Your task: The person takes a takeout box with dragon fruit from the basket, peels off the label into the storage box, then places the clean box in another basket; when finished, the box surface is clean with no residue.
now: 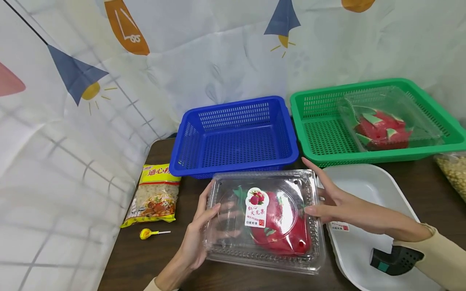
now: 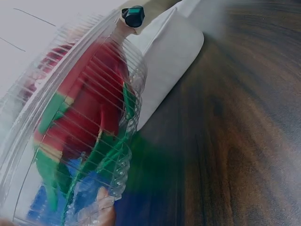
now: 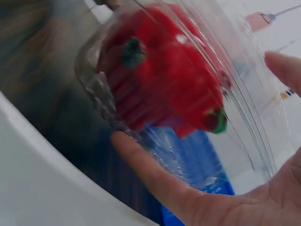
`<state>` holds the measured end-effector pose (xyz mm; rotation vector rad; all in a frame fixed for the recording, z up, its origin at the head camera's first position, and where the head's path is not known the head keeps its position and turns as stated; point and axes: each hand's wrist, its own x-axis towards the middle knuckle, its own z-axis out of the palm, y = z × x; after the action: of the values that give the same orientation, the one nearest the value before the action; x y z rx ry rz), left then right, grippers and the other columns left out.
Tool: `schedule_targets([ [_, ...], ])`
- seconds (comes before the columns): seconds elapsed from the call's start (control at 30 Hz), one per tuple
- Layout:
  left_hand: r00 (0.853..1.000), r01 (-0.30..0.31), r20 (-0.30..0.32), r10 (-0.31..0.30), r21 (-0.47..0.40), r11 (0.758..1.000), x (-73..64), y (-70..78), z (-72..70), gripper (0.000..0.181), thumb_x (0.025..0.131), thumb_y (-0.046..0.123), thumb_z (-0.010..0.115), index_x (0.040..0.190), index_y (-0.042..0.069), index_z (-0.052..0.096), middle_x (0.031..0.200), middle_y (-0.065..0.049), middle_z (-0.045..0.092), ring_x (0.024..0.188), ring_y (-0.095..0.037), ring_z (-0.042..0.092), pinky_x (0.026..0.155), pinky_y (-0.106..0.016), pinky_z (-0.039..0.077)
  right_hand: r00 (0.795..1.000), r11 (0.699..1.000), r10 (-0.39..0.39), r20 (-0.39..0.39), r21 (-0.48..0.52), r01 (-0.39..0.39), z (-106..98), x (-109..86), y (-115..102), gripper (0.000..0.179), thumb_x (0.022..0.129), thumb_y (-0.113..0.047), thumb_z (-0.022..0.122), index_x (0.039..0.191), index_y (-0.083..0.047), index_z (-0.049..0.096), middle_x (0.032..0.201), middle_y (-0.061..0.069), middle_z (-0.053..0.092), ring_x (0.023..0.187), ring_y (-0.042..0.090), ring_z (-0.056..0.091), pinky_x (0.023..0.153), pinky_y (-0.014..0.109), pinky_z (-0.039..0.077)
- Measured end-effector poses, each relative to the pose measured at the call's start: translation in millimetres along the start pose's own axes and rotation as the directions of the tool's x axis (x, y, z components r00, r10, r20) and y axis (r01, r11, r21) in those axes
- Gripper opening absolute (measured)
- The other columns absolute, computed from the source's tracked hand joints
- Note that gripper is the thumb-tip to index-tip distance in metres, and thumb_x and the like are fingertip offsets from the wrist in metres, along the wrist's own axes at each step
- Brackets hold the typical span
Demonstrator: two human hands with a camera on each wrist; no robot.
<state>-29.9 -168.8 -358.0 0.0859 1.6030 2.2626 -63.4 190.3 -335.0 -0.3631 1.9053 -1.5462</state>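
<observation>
Nearest the camera, a clear box (image 1: 262, 263) with red-and-green fruit (image 1: 298, 238) inside is gripped at both ends; it is taken as the clock's centre. Across 12 o'clock and round toward 9, a white cloth (image 1: 233, 60) printed with lamps is hung. Below, a dark table (image 1: 218, 279) is seen; whether it is touched by the clear box cannot be told. Toward 2 o'clock a green basket (image 1: 320, 139) is placed, and at 3 o'clock a white tray (image 1: 364, 186), partly hidden by a cream sleeve (image 1: 442, 254). Near 11 o'clock, a blue basket (image 1: 238, 143) is set just beside the green basket. At the latter's 3 o'clock side, a second clear box (image 1: 400, 99) is contained. Between 9 and 10 o'clock, a pasta bag (image 1: 156, 194) is laid flat; between 2 and 3, a bag of pale grains (image 1: 455, 171) is cut off by the view's edge. At 9 o'clock, the clear box is gripped by the left hand (image 1: 198, 234), thumb above and fingers beneath; at 3 o'clock, by the right hand (image 1: 338, 204), its index finger stretched upward. At that wrist a black device (image 1: 397, 260) is worn. On the box's top a white label (image 1: 256, 212) is stuck. Near 9 o'clock, a yellow lollipop (image 1: 145, 233) is seen.
</observation>
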Motion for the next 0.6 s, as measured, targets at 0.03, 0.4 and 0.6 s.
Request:
schedule_targets([
  [0.03, 1.000, 0.006, -0.016, -0.006, -0.002, 1.000, -0.5, -1.2, -0.1, 0.063, 0.110, 0.021, 0.037, 0.164, 0.039, 0.010, 0.140, -0.023, 0.042, 0.126, -0.038, 0.058, 0.090, -0.063, 0.056, 1.000, 1.000, 0.001, -0.017, -0.005, -0.001, 2.9, 0.0, 0.1, 0.096, 0.102, -0.041, 0.063, 0.157, -0.062, -0.014, 0.170, 0.015, -0.025, 0.147, 0.069, 0.007, 0.090, 0.058, 0.058],
  [0.4, 0.986, 0.124, -0.112, -0.120, 0.033, 0.992, 2.3, -7.1, -2.3, 0.062, 0.109, 0.032, 0.045, 0.162, 0.043, 0.014, 0.140, -0.027, 0.041, 0.123, -0.034, 0.059, 0.087, -0.061, 0.059, 0.998, 0.999, 0.050, -0.044, -0.014, -0.051, 21.4, 6.7, 3.2, 0.085, 0.109, -0.041, 0.053, 0.162, -0.052, -0.012, 0.173, 0.019, -0.006, 0.151, 0.054, 0.022, 0.101, 0.064, 0.050],
  [0.6, 0.981, 0.128, -0.152, -0.119, 0.054, 0.990, 9.7, -8.1, -3.4, 0.060, 0.108, 0.031, 0.047, 0.160, 0.045, 0.018, 0.137, -0.022, 0.042, 0.120, -0.032, 0.061, 0.084, -0.058, 0.061, 0.996, 0.998, 0.053, -0.068, -0.014, -0.054, 25.3, 12.2, 0.6, 0.094, 0.106, -0.042, 0.057, 0.165, -0.041, -0.017, 0.174, 0.015, -0.013, 0.155, 0.053, 0.004, 0.105, 0.072, 0.044],
])
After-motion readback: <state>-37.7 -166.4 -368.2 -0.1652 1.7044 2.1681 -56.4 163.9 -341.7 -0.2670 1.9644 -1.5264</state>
